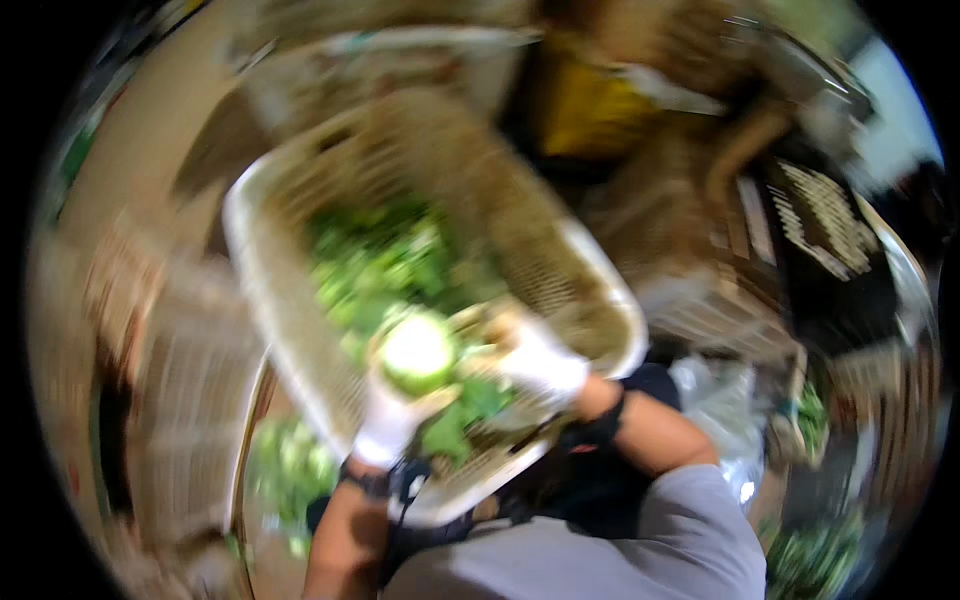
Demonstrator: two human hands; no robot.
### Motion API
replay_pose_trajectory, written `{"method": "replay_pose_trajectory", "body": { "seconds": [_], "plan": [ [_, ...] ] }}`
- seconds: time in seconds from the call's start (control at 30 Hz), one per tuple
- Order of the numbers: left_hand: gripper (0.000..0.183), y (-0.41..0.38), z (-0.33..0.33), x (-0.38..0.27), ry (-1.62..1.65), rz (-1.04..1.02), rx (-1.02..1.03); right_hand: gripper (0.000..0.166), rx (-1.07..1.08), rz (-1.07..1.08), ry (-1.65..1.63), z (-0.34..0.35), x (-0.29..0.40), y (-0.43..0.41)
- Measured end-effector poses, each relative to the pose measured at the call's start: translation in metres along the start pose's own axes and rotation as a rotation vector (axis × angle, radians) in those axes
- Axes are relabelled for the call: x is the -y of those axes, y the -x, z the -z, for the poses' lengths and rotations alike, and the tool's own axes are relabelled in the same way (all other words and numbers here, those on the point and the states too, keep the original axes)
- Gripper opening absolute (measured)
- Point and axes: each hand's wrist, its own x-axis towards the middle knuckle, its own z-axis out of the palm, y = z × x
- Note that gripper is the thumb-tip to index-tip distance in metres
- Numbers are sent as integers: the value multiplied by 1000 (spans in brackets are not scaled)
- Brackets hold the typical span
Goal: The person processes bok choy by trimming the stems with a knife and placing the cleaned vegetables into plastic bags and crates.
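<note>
A round, pale green vegetable [417, 351], perhaps a cabbage, is in my left hand [386, 416], which wears a white glove. Its top is washed out by glare. Close by on the right, my right hand [536, 360], also gloved in white, has its fingers curled beside the vegetable and some leaves. Blur hides whether it grips anything. Below the hands hang broad green leaves [454, 427]. Both hands are over a large, dirty white plastic basket [251, 289] with slotted walls. Green leaves and trimmings [382, 262] lie in its bottom.
A pale crate [187, 390] stands to the left, with green vegetables [289, 465] near it. Beyond the basket is a yellow container [592, 112]. On the right are a clear plastic bag [716, 409], a dark box with pale items [821, 217] and more greens [817, 551].
</note>
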Motion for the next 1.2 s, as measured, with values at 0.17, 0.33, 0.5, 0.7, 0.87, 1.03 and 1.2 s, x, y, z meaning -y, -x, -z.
{"method": "replay_pose_trajectory", "body": {
  "seconds": [0.17,0.33,0.5,0.7,0.87,1.03,1.2],
  "plan": [
    [95,23,-1,15,60,242,-15,87,-45,-256,-290,-26,-16,4],
    [68,17,-2,2,290,275,72,98,-105,-180,-272,-25,-38,-4],
    [70,17,9,10,166,274,26,110,-18,-227,-239,-19,-18,-2],
    [42,15,21,14,27,239,-120,122,43,-196,-188,-8,-9,-10],
    [43,10,31,7,-229,152,-134,79,-28,-191,-310,18,8,-12],
    [86,9,5,-19,-279,76,-58,73,-107,-106,306,42,22,-7],
    [70,17,0,6,-380,14,95,66,-5,-30,449,3,10,-2]
  ]
}}
